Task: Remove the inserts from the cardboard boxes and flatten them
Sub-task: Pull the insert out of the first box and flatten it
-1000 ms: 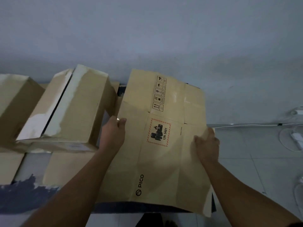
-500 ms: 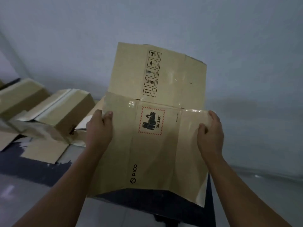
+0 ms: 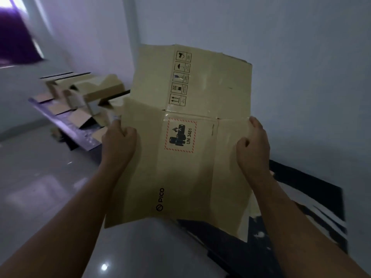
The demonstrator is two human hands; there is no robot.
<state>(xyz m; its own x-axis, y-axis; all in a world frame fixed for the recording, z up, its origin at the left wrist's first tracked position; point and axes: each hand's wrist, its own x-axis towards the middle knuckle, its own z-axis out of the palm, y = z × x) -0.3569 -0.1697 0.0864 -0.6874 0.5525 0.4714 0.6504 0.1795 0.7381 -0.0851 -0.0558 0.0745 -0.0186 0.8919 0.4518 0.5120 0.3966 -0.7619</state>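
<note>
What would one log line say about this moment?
flattened box: held up | left hand: grips left edge | right hand: grips right edge | other boxes: piled at left

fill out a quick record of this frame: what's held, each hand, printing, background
held: flattened cardboard box, raised in front of the person
left hand: grips the box's left edge
right hand: grips the box's right edge
printing: PICO logo, UN 3481 label, column of handling symbols
background: other cardboard boxes at left by the wall, blurred
floor: glossy, pale
</note>
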